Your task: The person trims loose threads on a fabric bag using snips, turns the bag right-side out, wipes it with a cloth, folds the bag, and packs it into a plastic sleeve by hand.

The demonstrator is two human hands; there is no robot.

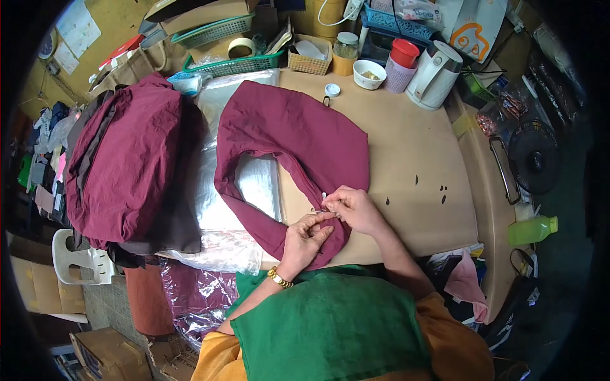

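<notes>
A maroon fabric shoulder bag lies on the table, its wide strap looping round toward me. Both my hands meet over the lower right part of that loop. My right hand is closed in a pinch, with a small white piece showing just beside its fingertips. Thumb and fingers of my left hand come together close by, over the maroon cloth, near a thin pale bit at the fingertips. What exactly the fingers grip is too small and partly hidden to make out.
A pile of maroon bags sits at the left beside clear plastic sheets. Along the back stand a green basket, a white bowl and an electric kettle. A green bottle is at the right.
</notes>
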